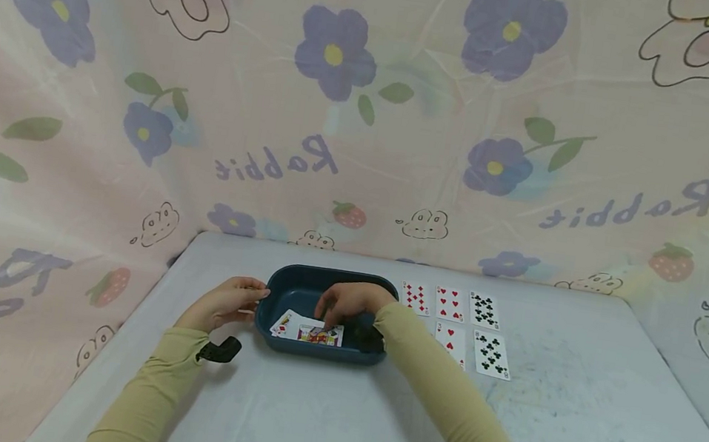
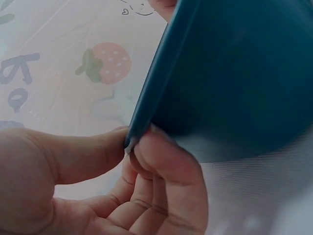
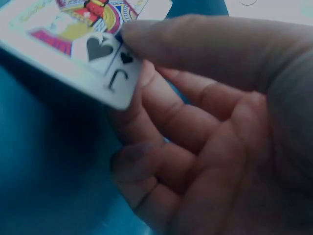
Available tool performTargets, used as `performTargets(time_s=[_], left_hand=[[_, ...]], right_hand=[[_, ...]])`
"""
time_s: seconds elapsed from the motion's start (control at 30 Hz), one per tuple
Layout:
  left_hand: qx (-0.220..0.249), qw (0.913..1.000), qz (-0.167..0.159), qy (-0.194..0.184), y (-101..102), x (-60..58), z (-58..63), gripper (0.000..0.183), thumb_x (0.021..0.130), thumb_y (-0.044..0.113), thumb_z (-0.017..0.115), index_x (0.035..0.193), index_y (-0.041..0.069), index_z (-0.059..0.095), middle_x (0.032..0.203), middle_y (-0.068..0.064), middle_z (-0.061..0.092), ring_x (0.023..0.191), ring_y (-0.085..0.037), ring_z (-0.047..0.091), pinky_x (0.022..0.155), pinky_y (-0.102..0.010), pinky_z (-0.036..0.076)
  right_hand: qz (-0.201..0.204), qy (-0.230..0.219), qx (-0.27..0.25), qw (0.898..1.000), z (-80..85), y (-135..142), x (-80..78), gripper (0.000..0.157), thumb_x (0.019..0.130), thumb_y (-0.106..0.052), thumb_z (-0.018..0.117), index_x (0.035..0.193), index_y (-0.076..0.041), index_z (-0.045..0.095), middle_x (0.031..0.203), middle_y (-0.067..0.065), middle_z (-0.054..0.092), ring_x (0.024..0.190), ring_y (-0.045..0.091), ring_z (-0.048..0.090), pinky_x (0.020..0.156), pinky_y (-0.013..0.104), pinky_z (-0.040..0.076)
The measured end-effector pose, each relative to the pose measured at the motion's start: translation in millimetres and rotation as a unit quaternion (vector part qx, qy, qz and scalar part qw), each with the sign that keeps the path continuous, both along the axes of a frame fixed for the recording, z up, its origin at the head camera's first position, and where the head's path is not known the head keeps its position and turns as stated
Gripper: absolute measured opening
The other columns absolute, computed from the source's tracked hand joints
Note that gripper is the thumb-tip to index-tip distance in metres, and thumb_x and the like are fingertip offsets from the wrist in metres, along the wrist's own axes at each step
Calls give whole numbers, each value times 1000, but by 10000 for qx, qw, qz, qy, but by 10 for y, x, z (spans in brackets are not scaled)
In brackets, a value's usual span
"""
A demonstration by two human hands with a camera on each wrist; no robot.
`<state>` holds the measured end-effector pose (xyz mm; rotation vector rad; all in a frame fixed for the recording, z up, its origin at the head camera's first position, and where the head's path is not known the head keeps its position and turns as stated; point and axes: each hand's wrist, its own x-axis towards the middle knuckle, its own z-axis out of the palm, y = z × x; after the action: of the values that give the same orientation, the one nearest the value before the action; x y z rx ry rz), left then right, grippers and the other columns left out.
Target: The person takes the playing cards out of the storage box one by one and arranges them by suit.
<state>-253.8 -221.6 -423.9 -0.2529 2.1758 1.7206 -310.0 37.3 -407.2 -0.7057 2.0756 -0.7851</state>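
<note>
The right sleeve and left sleeve, nearest, are both cut off by the head view's bottom edge. The left hand pinches the rim of the tub. Inside it, the right hand clamps a jack of spades between thumb and fingers, thumb covering part of its face. More cards beside it are partly hidden. Table cards lie right of the tub; what the sleeve covers there I cannot tell.
</note>
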Motion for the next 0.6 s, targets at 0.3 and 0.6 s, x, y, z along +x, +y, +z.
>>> performTargets(time_s=[0.3,0.6], left_hand=[[-60,10000,17,-29,-1,-6,-19,32,98,17,56,121,-4,49,99,-11,55,79,-18,54,66,-28,50],[-21,10000,-94,13,-2,-12,-10,33,99,15,54,122,-7,46,99,-12,56,77,-17,56,65,-28,51]], right_hand=[[-707,656,-230,9951,-2,81,-31,13,86,-5,68,99,-7,68,87,2,64,73,14,54,63,26,45],[-1766,1162,-136,9773,38,136,-18,6,87,-5,67,93,-2,68,89,6,62,74,17,59,62,28,52]])
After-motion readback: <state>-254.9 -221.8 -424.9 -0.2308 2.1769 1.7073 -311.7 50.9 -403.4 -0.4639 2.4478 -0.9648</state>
